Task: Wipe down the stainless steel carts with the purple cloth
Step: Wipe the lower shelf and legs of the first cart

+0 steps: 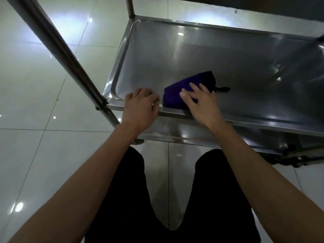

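Observation:
A folded purple cloth (177, 92) lies on the middle shelf (219, 55) of a stainless steel cart, close to the shelf's near rim. My right hand (201, 104) lies flat on the cloth with straight, spread fingers pressing it against the steel. My left hand (141, 106) curls over the near rim of the same shelf, just left of the cloth, fingers hooked around the edge. A small dark tag sticks out from the cloth's far right corner.
A slanted steel post (57, 50) of the cart runs from top left down to the shelf's near left corner. A lower shelf (192, 137) shows beneath. The upper shelf's underside is at top right. Glossy white floor tiles (35, 85) surround the cart; my legs are below.

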